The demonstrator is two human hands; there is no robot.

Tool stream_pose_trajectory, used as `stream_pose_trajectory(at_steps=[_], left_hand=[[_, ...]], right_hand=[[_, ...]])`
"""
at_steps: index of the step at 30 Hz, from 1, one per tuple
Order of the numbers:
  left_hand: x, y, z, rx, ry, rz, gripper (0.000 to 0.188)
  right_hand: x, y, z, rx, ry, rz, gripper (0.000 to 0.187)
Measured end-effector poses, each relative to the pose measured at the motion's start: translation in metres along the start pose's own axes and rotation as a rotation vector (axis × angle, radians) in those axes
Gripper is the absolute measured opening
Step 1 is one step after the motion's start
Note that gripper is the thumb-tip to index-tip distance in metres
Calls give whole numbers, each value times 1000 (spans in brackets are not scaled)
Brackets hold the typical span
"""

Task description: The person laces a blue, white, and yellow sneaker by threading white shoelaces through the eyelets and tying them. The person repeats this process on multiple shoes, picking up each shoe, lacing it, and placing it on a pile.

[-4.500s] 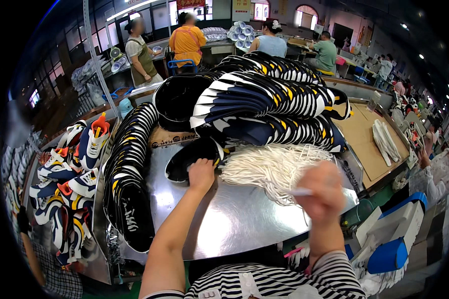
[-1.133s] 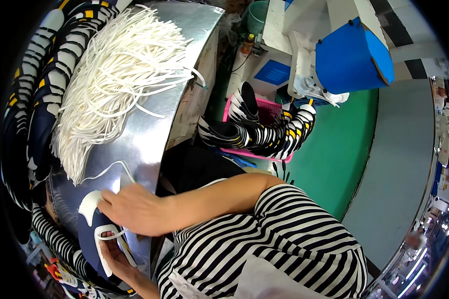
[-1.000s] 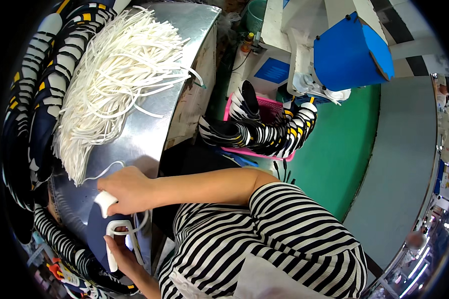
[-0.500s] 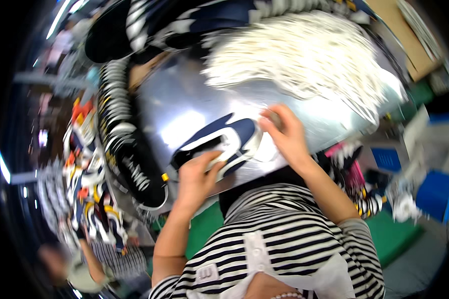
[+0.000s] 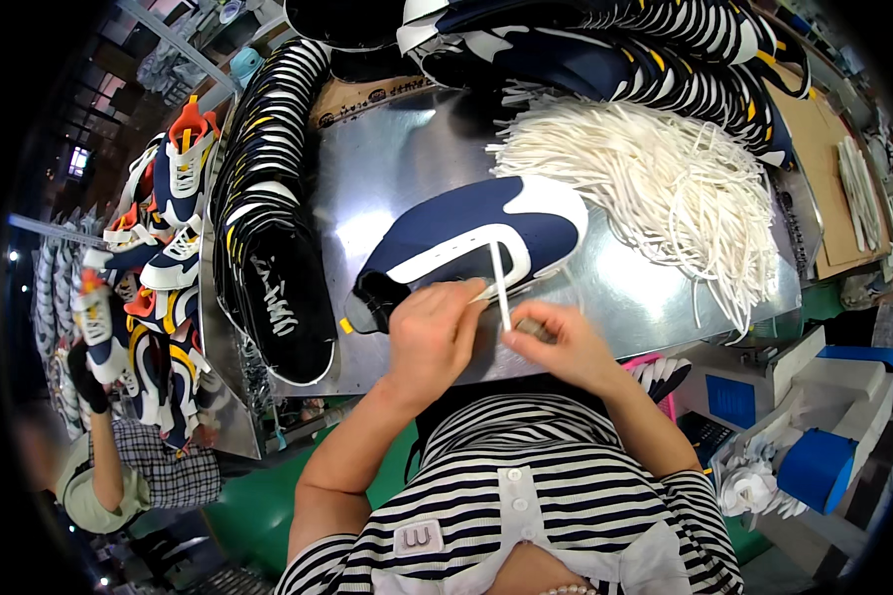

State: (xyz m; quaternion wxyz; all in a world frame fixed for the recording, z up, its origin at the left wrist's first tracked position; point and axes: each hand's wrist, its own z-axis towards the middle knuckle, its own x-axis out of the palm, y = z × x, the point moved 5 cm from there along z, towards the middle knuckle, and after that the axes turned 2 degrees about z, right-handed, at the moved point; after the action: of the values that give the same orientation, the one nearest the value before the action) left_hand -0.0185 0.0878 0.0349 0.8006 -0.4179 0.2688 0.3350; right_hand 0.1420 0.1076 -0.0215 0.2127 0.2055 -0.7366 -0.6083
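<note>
A navy and white shoe upper [image 5: 456,210] lies on the metal tabletop in front of me, its toe toward the far right. My left hand [image 5: 429,335] is closed on the near edge of its lacing opening. From the eyelet strip a flat white shoelace [image 5: 500,286] runs down to my right hand [image 5: 566,345], which pinches it between thumb and forefinger. The lace looks taut, and its lower end is hidden in the fingers. What lies under the left fingers is covered.
Loose white laces [image 5: 655,188] are heaped at the far right. A long row of nested black uppers [image 5: 278,288] runs down the left, and more navy ones [image 5: 566,64] line the back. Finished shoes [image 5: 174,258] hang at far left, near a co-worker's gloved hand [image 5: 87,377].
My right hand, formerly raised beyond the upper's toe, has come down nearer me and now holds a lace taut. The whole view has shifted, and the upper shows more from its side.
</note>
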Motion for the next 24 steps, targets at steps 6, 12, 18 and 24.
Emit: stream_pose_trajectory(at_steps=[6,12,18,24], left_hand=[[-55,27,18,-208,-180,18,20],[-44,22,18,-263,71,-153,21],[19,29,-17,-305,525,-85,23],[10,8,-5,-134,473,70,23]], right_hand=[[-28,2,-76,-99,22,-747,14],[-35,-15,-123,103,142,-477,15],[-25,5,-42,-139,-175,-207,11],[-18,5,29,-92,-307,193,10]])
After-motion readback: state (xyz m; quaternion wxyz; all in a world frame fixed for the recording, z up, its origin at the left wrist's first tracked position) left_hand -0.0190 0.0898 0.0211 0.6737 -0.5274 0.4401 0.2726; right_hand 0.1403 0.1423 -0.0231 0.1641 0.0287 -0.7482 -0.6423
